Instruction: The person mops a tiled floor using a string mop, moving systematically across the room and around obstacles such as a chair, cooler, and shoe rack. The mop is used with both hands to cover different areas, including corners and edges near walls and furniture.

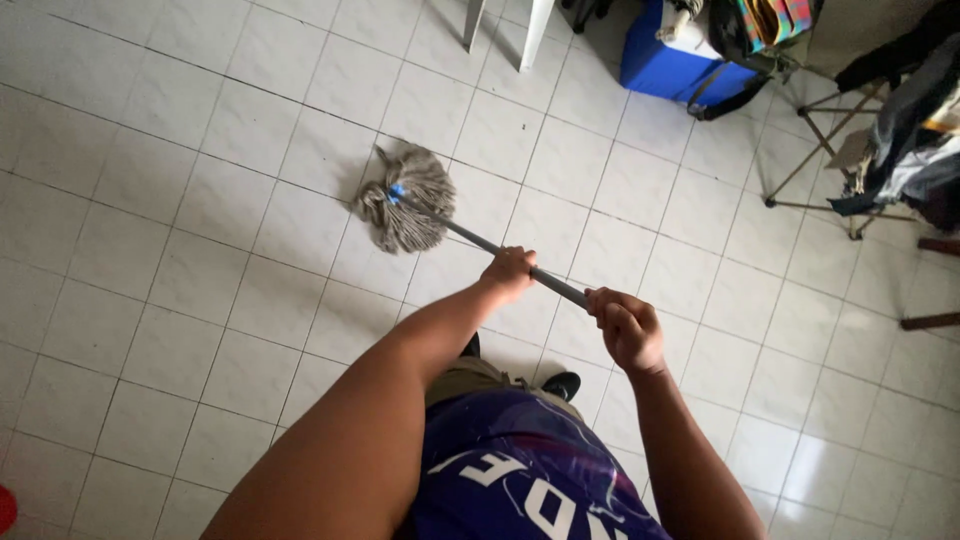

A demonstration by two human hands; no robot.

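A mop with a grey string head [405, 198] and a blue collar rests on the white tiled floor [180, 250]. Its dark grey handle [470, 236] runs back toward me. My left hand [510, 270] grips the handle lower down, nearer the mop head. My right hand [627, 328] is closed around the handle's upper part. Both arms reach forward over my purple shirt.
A blue box [672, 66] sits at the back right beside a colourful bag. A metal drying rack [850, 150] hung with dark clothes stands at the right edge. White chair legs [505, 25] show at the top. A red object [5, 508] peeks in bottom left.
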